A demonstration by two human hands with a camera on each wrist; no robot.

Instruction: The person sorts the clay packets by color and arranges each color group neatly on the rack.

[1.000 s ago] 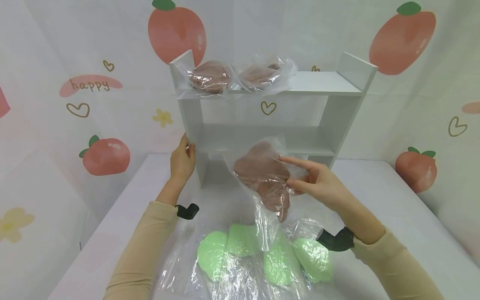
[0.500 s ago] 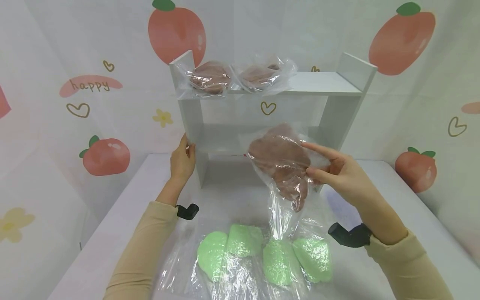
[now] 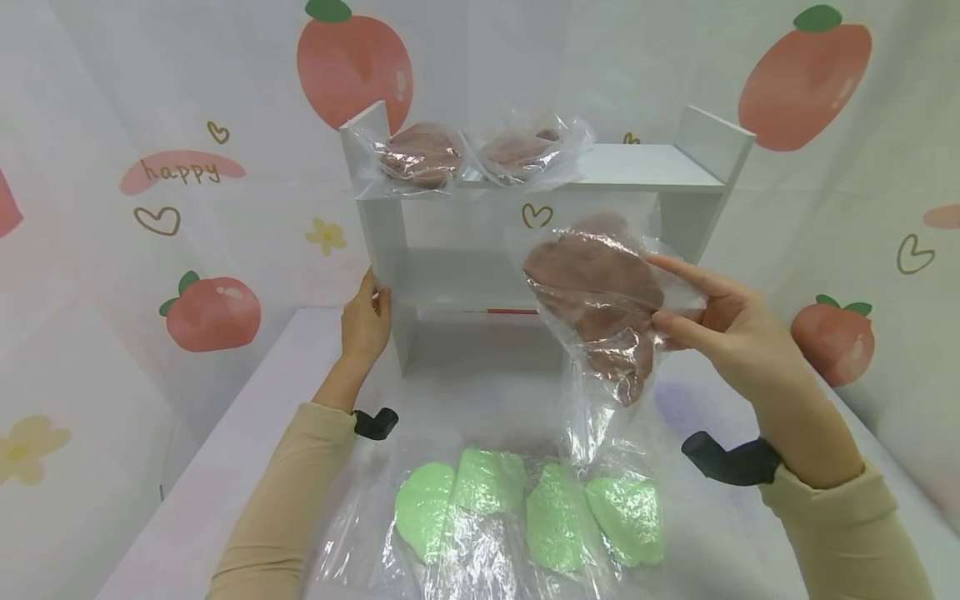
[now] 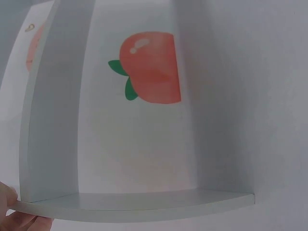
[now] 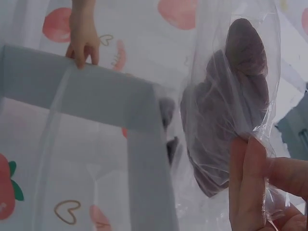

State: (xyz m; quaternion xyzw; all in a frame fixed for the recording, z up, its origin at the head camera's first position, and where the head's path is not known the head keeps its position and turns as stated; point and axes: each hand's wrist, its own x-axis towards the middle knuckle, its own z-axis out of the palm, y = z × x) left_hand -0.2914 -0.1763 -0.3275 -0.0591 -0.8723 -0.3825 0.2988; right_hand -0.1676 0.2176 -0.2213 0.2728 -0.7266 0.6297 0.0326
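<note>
My right hand (image 3: 738, 333) pinches the right edge of a clear plastic bag (image 3: 596, 283) between thumb and fingers. Inside the bag is a flat, lumpy brown piece whose kind I cannot tell; its loose end hangs down. The bag is in front of the right part of a white shelf (image 3: 525, 279). In the right wrist view the fingers (image 5: 248, 178) lie against the plastic. My left hand (image 3: 365, 325) grips the shelf's left side panel (image 4: 134, 214), fingers and thumb on either side of its edge.
Two more bagged brown pieces (image 3: 423, 157) lie on the left of the top shelf board (image 3: 645, 165). Several bagged light green pieces (image 3: 555, 517) lie in a row on the white table (image 3: 240, 467) in front. A fruit-patterned cloth (image 3: 247, 75) hangs behind.
My right hand has moved right and up with the bagged brown piece, uncovering more of the middle shelf and a red strip below it. My left hand stays on the side panel.
</note>
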